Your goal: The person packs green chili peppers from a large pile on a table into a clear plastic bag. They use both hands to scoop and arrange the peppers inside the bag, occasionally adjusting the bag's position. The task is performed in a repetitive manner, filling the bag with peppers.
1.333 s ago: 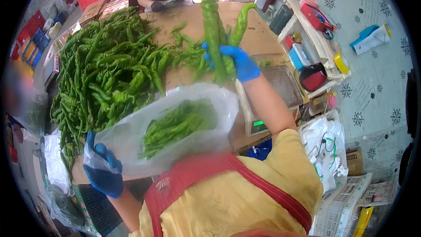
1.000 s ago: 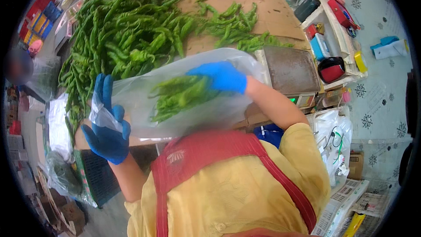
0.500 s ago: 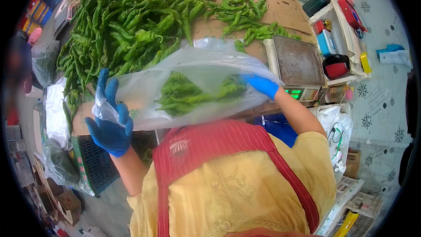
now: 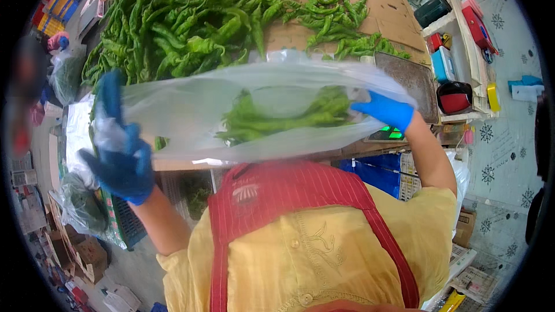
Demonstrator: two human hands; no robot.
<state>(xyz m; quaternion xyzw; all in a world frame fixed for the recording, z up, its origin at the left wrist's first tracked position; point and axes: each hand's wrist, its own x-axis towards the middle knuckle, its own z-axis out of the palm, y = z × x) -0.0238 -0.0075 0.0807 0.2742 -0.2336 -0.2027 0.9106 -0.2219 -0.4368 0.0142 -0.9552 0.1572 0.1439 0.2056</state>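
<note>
A long translucent plastic bag [image 4: 191, 101] stretches between my hands above the table's near edge. Several green peppers [image 4: 260, 118] show through its film. At the bag's left end is my left hand [image 4: 124, 159], in a dark blue glove, its fingers spread. A whitish patch of plastic lies across those fingers; how it is attached is blurred. My right hand [image 4: 387, 110], in a brighter blue glove, is closed on the bag's right end beside the peppers. A large heap of green peppers [image 4: 173, 29] lies beyond the bag, with a smaller scatter of peppers [image 4: 329, 17] to its right.
A scale with a worn metal plate [image 4: 410, 75] stands right of the bag, partly covered by it. Farther right, a white shelf [image 4: 457, 29] holds small containers. Brown cardboard [image 4: 381, 0] covers the table. Filled plastic bags [image 4: 81, 202] and a cardboard box [image 4: 87, 257] are at the left.
My hands have moved apart, the left to the left and the right to the right, and the bag is pulled longer. The peppers inside have shifted right with it.
</note>
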